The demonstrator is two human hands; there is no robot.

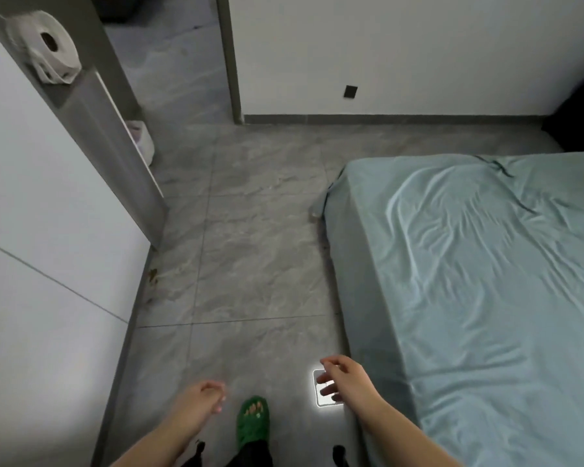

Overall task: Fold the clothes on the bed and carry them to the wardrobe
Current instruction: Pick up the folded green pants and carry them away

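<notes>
Teal bed [479, 271] cut off right; bright patch [324, 401] behind right hand [346, 377] unclear.

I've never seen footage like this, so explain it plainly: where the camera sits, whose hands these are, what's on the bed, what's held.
One picture, from a wide-angle camera worn on a person's head, looking forward and down. No machine: the left hand and right hand are the person's own, both relaxed, holding nothing. Right is the bed, under a wrinkled pale green sheet; no clothes show on its visible part. A green slipper stands on the grey tiled floor. A white cabinet front is on the left. The bright square under the right hand is unclear.
</notes>
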